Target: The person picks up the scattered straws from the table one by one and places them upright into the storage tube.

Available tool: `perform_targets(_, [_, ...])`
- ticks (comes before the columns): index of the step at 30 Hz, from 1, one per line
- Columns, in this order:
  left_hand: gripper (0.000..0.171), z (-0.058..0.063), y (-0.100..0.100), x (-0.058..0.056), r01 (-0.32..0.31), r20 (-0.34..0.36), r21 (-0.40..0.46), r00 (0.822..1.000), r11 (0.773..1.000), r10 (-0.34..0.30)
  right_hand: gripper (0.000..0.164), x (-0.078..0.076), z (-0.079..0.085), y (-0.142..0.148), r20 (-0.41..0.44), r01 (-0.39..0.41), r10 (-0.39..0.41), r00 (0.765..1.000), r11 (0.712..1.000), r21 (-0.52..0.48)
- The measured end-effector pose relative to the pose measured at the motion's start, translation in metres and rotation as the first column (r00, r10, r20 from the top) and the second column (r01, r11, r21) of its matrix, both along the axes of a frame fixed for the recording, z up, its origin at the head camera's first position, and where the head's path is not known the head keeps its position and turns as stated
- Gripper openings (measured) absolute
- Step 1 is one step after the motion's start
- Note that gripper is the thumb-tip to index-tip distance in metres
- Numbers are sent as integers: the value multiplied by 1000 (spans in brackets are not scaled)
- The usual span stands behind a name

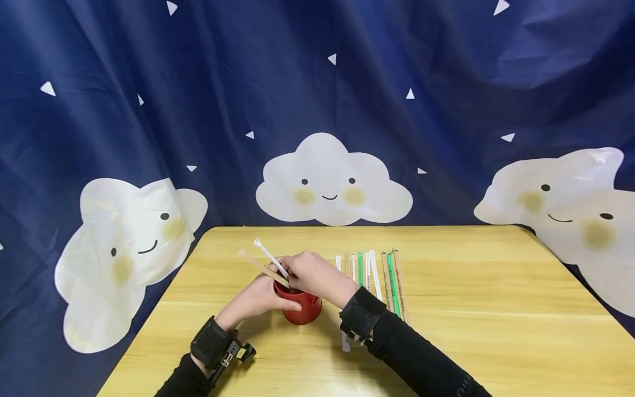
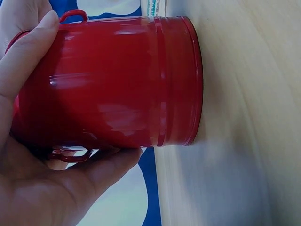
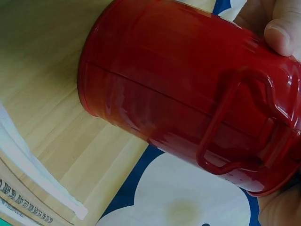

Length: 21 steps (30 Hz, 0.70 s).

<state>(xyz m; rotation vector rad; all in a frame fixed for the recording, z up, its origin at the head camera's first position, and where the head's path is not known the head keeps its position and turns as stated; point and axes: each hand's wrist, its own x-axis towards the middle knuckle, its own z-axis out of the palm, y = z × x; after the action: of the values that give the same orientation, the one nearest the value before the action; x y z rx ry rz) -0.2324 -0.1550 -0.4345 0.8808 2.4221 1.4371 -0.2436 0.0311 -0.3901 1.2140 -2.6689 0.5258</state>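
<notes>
On a pale yellow wood-grain tabletop (image 1: 461,347), the left hand (image 1: 260,298) clasps a glossy red cylindrical pail (image 1: 302,315); a slender white straw (image 1: 270,257) and tan straw (image 1: 258,264) lean from it. The right hand (image 1: 319,277) is at its mouth, grip obscured. Straw insertion appears underway; settling them probably follows.

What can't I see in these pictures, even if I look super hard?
Inside the pot: in the head view, the right hand covers much of the opening; the wrist views show its outside.
Bottoms of the leaning straws: head view, hidden by the hand and pot.
Some ends of the lying straws: head view, behind the right arm; right wrist view, cut off by the edges.
Their printing: head view, too small to read.
</notes>
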Motion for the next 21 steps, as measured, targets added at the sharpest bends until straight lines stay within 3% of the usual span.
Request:
perform_targets(9, [79,0,0,0,-5,-43,-2,999,1000,5,13,0,3,0,10,-21,21,1000,999,26])
perform_targets(15, [72,1,-2,0,-9,-44,-51,999,999,6,12,0,6,0,17,-15,14,1000,999,45])
perform_targets(21, [71,-2,-2,-1,18,-56,-42,998,999,-20,13,0,5,1,-1,-23,23,1000,999,33])
